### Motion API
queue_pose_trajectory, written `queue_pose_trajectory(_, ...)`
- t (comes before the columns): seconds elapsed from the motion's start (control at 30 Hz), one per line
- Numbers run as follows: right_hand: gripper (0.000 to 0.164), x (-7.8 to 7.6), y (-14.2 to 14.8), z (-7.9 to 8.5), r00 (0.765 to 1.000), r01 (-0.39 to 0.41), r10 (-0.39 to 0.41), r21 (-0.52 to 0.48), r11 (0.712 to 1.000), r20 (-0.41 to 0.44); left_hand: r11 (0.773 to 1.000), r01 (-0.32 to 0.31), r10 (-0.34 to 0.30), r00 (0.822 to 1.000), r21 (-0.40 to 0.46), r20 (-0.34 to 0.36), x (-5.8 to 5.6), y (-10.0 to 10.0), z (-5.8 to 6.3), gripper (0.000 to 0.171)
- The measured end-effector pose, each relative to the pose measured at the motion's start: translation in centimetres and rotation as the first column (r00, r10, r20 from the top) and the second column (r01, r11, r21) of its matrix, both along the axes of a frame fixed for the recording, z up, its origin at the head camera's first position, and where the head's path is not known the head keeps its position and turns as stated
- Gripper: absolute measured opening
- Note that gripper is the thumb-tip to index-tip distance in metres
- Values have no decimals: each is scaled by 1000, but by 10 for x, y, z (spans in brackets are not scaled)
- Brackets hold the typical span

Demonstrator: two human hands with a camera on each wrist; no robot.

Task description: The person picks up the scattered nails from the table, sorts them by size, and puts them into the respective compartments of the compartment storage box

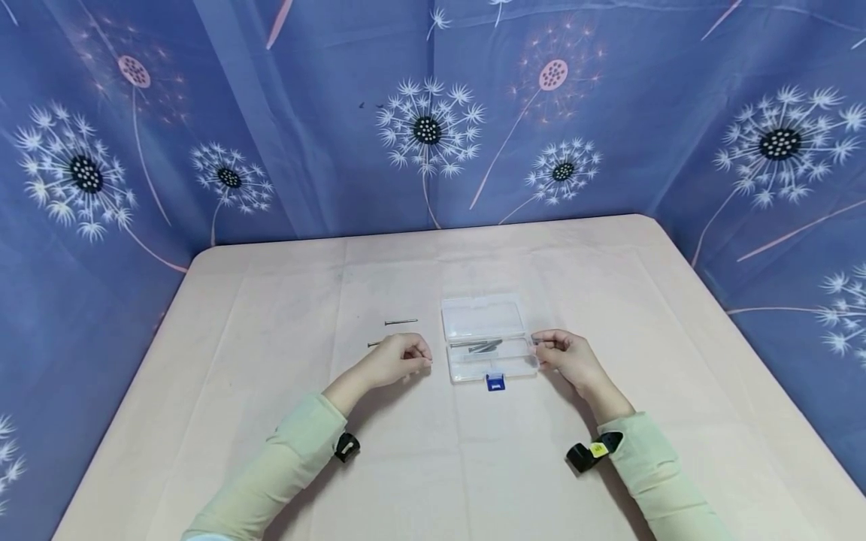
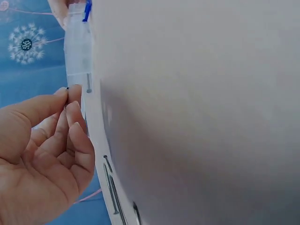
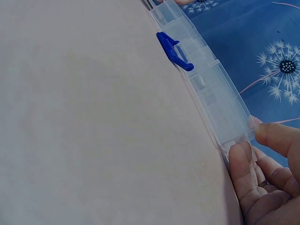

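An open clear plastic box (image 1: 473,370) lies on the table, its lid (image 1: 482,317) folded back and a blue latch (image 1: 495,382) at its front. Several metal nails (image 1: 485,347) rest inside. Just left of the box, my left hand (image 1: 399,361) pinches a small nail between thumb and fingertips; only its dark end (image 2: 67,88) shows in the left wrist view. My right hand (image 1: 570,362) grips the box's right end, thumb on top and fingers at the side. Another nail (image 1: 401,322) lies on the table beyond my left hand, which partly covers a further one (image 1: 372,344).
A pale cloth covers the table (image 1: 433,473). Blue curtains (image 1: 325,150) with dandelion prints stand along its back and both sides. In the left wrist view, several loose nails (image 2: 112,194) lie on the table beside the hand.
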State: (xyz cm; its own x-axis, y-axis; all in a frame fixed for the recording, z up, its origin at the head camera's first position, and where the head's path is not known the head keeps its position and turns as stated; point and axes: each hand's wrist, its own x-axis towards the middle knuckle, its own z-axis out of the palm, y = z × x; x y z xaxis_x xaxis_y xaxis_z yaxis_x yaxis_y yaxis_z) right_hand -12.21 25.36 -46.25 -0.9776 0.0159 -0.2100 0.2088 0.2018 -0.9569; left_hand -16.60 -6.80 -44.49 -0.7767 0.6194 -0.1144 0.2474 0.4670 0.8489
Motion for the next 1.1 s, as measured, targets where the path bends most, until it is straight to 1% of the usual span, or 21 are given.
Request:
queue_pose_trajectory(0.17,41,0,0,1,1000,0,0,-1,1000,-1,998,-8,8,1000,55,8,1,6,2,6)
queue_pose_trajectory(0.27,41,1,-1,2,1000,1,-1,5,1000,1,997,-21,20,1000,71,11,1,10,4,8)
queue_pose_trajectory(0.37,40,1,-1,2,1000,0,-1,10,1000,5,997,-31,31,1000,72,6,1,16,7,9)
queue_pose_trajectory(0.6,40,1,-1,2,1000,-7,7,6,1000,4,997,-27,32,998,72,-60,3,30,10,9)
queue_pose_trajectory(0.73,40,1,1,2,1000,-6,6,1,1000,-2,996,-19,23,999,90,-44,4,39,9,8)
queue_pose_trajectory(0.87,41,1,1,1,1000,-6,6,-1,1000,-6,995,-11,16,999,103,-41,5,46,8,9)
queue_pose_trajectory(1.1,41,0,2,-2,1000,1,-1,-12,1000,-14,995,-8,14,998,95,-67,4,57,10,9)
